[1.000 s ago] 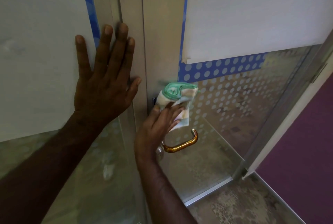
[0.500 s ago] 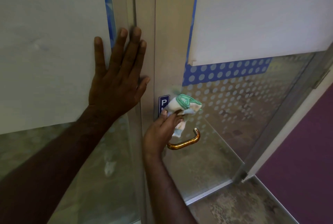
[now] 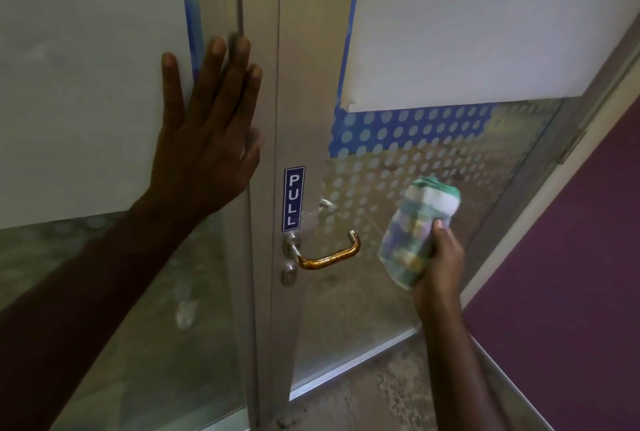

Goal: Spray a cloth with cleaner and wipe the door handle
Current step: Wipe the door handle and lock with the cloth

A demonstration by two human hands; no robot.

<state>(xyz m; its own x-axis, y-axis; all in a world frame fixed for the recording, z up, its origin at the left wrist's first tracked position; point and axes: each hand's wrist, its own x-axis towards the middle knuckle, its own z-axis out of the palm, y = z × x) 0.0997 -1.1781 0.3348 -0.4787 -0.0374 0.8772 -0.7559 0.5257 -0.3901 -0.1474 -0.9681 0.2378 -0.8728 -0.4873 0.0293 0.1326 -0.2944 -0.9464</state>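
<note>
Glass door point(image 3: 398, 292), cloth point(image 3: 415, 236) in right hand point(image 3: 441, 257)

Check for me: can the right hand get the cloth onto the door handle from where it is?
Probably yes. The right hand holds the cloth just right of the door handle, with nothing between them. The left hand lies flat on the neighbouring panel, clear of the path.

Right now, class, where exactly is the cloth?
In the head view, the cloth is held in the right hand, right of the door handle and clear of it, in front of the dotted glass.
</note>
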